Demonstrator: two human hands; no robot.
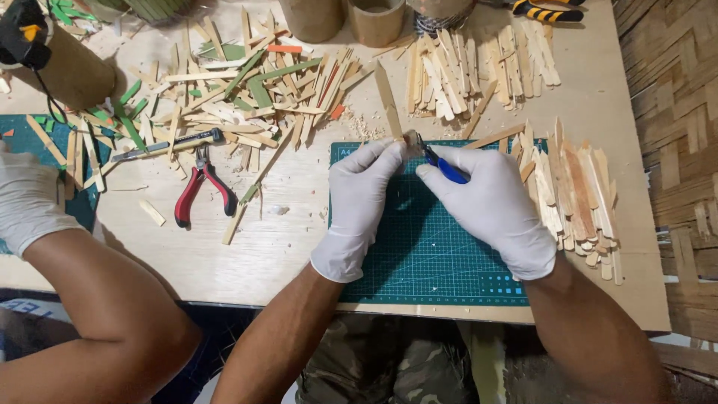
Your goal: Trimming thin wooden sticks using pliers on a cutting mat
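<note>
Head view looks down on a green cutting mat point(434, 254) at the worktop's near edge. Over its far edge, the gloved left hand point(359, 198) pinches a bamboo strip point(389, 108) that points toward the far edge, while the gloved right hand point(490, 202) grips a blue-handled cutter point(445, 166) against the strip's near end. A co-worker's gloved hand point(26, 198) rests at the left edge. Red pliers point(200, 187) lie left of the mat.

- Gloved hands: three, two point(359, 202) point(490, 202) the wearer's, one point(28, 196) another person's
- Green mats: two point(434, 247) point(30, 138)
- Red pliers point(200, 191): one
- Bamboo tubes: three point(71, 67) point(313, 19) point(376, 21)
- Sticks point(576, 194): too many to count
</note>
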